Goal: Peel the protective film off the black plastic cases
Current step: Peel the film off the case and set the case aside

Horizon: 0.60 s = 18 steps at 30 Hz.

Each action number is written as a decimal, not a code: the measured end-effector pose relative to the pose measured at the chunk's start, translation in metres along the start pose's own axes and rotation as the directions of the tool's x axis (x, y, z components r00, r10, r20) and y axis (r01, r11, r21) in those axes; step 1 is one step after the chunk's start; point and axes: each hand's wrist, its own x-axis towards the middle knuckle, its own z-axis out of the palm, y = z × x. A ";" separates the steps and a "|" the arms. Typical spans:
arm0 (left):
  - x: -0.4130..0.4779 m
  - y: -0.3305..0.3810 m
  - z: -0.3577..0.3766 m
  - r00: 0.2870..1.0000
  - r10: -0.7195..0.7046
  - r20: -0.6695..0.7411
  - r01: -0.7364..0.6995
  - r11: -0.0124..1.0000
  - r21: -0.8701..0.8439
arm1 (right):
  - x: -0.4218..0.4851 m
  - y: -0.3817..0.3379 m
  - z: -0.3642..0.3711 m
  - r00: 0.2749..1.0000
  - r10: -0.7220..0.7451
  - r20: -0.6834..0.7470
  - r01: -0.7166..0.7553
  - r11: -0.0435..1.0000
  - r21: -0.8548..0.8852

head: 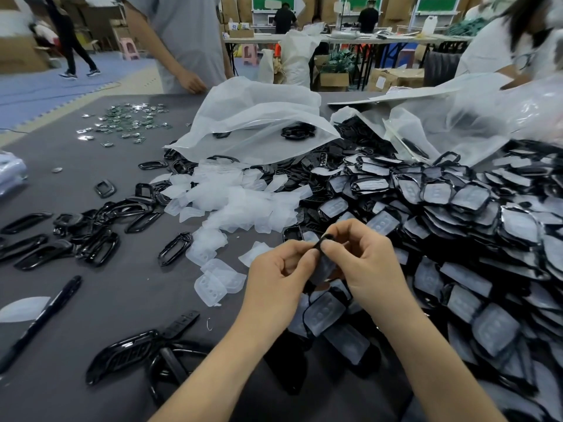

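Observation:
My left hand (274,274) and my right hand (370,264) meet over the table and pinch one small black plastic case (323,263) between them, held upright on edge. Fingertips of both hands grip its top end; I cannot tell whether its film is lifted. A big heap of black cases covered with whitish film (457,214) fills the right side. Loose peeled films (234,199) lie piled in the middle. Bare glossy black cases (91,239) are scattered at the left.
The table has a grey cloth (128,293). A black pen (42,318) lies at the front left. Open clear plastic bags (259,117) sit behind the piles. Small shiny parts (128,120) lie far left. A person in grey (185,35) stands at the far edge.

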 end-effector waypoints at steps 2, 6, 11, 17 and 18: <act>0.000 0.001 -0.001 1.000 0.009 -0.008 -0.009 1.000 0.019 | 0.000 0.000 -0.001 1.000 0.027 0.015 -0.027 0.998 0.059; 0.002 0.003 -0.001 1.000 -0.019 -0.016 0.019 1.000 -0.012 | 0.000 0.000 -0.004 0.997 0.046 0.060 -0.054 0.990 0.129; 0.001 0.008 0.001 0.999 -0.033 -0.007 0.033 0.999 -0.035 | 0.002 0.001 -0.006 0.997 -0.013 0.072 0.018 0.997 -0.071; -0.004 0.008 -0.002 0.998 0.052 0.039 -0.057 0.989 0.140 | 0.004 -0.001 -0.014 0.998 -0.022 0.054 0.028 0.994 -0.104; -0.005 0.009 -0.005 0.983 0.164 0.085 -0.183 0.936 0.300 | 0.005 -0.002 -0.017 0.999 -0.010 0.039 0.013 0.998 -0.068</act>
